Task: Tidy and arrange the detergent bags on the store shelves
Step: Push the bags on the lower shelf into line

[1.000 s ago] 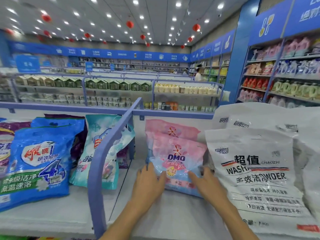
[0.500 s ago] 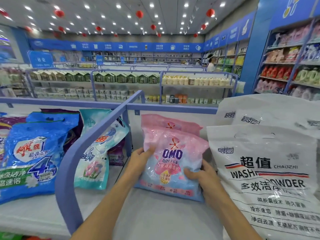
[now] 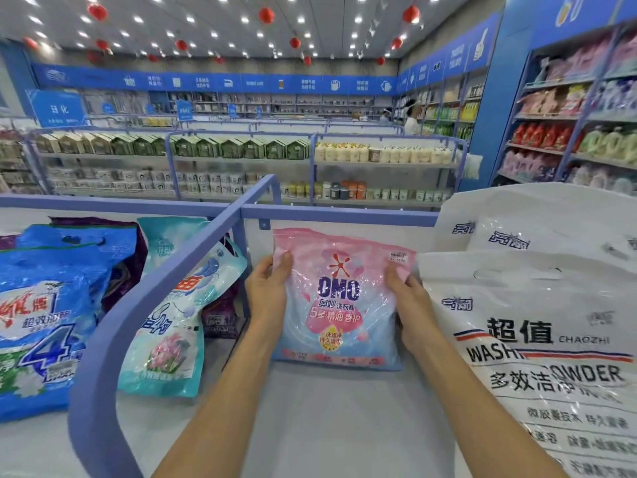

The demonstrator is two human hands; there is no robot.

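Note:
A pink and blue OMO detergent bag (image 3: 339,305) stands upright on the white shelf (image 3: 337,408), its base on the shelf surface. My left hand (image 3: 267,291) grips its upper left edge, thumb on the front. My right hand (image 3: 408,298) grips its upper right edge. Any bag behind it is hidden. Large white wash powder bags (image 3: 551,339) lean just to the right, touching my right hand's side.
A curved blue divider rail (image 3: 148,312) separates this bay from the left one, where a teal bag (image 3: 172,332), a blue bag (image 3: 44,322) and purple bags (image 3: 220,319) lie. A blue back rail (image 3: 337,213) bounds the shelf. Aisles of stocked shelves stand beyond.
Both hands slid from the bag's lower sides up to its top corners. The bag has been raised from leaning back to standing upright, now covering the pink bag behind it.

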